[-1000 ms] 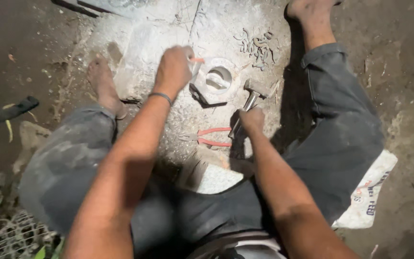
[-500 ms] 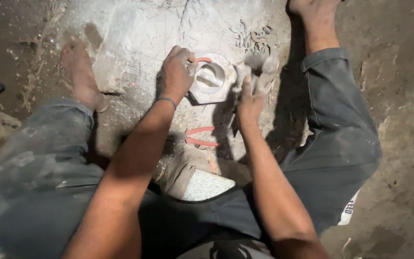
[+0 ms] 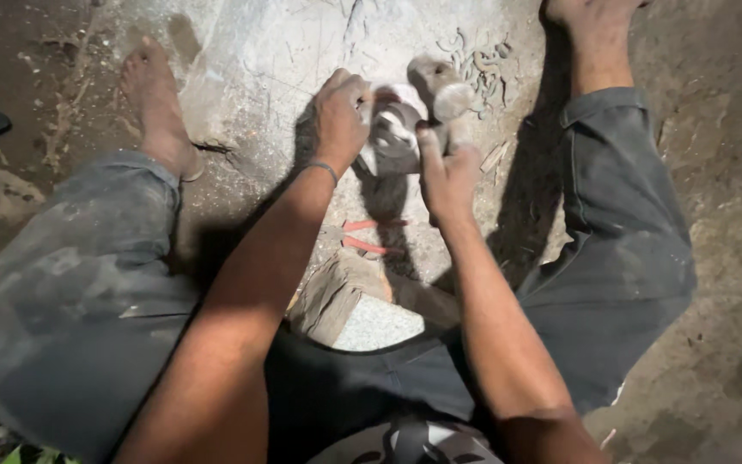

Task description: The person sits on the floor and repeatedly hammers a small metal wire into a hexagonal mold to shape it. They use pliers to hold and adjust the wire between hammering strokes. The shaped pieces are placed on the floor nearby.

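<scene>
left hand point(image 3: 341, 112) curled around the near-left edge of a pale, ring-shaped stone piece point(image 3: 395, 129), fingers closed on it, thin bracelet point(image 3: 326, 168) at the wrist. right hand point(image 3: 448, 172) closed around a dusty hammer point(image 3: 441, 90), head raised just beyond and right of the piece; exact finger wrap hard to tell. piece resting between both hands on a dusty stone slab point(image 3: 259, 69). red-handled pliers point(image 3: 367, 236) lying just below the hands, between the forearms. small curled scraps point(image 3: 483, 64) scattered right of the hammer head. bare foot point(image 3: 158, 107) well left of the left hand.
</scene>
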